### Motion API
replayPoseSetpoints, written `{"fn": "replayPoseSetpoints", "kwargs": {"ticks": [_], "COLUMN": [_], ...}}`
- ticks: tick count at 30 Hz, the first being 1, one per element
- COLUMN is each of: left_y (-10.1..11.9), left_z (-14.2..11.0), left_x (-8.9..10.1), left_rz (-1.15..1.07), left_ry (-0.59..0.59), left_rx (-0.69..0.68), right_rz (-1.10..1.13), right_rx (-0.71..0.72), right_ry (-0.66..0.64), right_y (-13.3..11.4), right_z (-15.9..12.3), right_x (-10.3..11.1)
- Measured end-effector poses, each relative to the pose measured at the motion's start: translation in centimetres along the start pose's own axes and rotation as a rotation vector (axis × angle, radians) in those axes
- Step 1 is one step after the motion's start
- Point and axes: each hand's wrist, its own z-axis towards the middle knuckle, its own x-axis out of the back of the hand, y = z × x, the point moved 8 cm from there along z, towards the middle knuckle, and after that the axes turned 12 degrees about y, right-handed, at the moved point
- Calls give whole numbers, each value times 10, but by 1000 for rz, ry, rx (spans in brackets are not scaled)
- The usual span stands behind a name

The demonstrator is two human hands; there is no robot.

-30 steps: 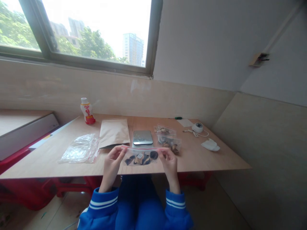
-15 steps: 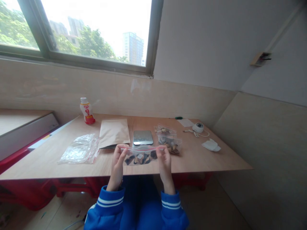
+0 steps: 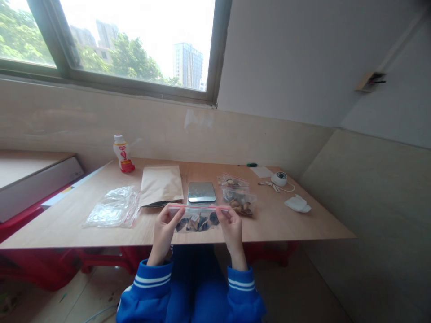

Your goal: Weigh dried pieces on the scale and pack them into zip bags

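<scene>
Near the table's front edge, a clear zip bag (image 3: 198, 223) with a red seal strip hangs between my hands, with dark dried pieces like mushrooms inside. My left hand (image 3: 165, 226) pinches the left end of its top edge. My right hand (image 3: 230, 226) grips the right end, thumb and fingers closed on the strip. The top edge is drawn nearly straight. Just beyond the bag lies a flat silver scale (image 3: 201, 192). To its right are a zip bag of brownish mushrooms (image 3: 240, 204) and another filled zip bag (image 3: 232, 181) behind it.
Left of the scale lies a kraft paper pouch (image 3: 161, 184), then a stack of clear zip bags (image 3: 112, 208). A white and red bottle (image 3: 123, 154) stands at the back left. A white device with a cable (image 3: 279, 179) and a crumpled white tissue (image 3: 298, 204) lie at right.
The bag's top edge, wavy and slightly parted in the middle before, is now pulled straighter. My hands have moved slightly apart, still holding both ends.
</scene>
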Motion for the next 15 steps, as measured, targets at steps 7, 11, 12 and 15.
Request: {"fn": "replayPoseSetpoints", "kwargs": {"ticks": [7,11,12,15], "left_y": [1,0,-1,-6], "left_z": [-8,-8,-8,-7], "left_x": [-4,-1,-2,-3], "left_rz": [-23,-72,-86,-120], "left_ry": [8,46,34,-13], "left_rx": [-2,22,36,85], "right_rz": [7,64,82,121], "right_rx": [-13,-1,-5,-53], "right_ry": [85,20,-1,-51], "right_y": [3,1,3,11], "right_z": [1,-1,-1,-3], "right_x": [8,1,-2,-8]}}
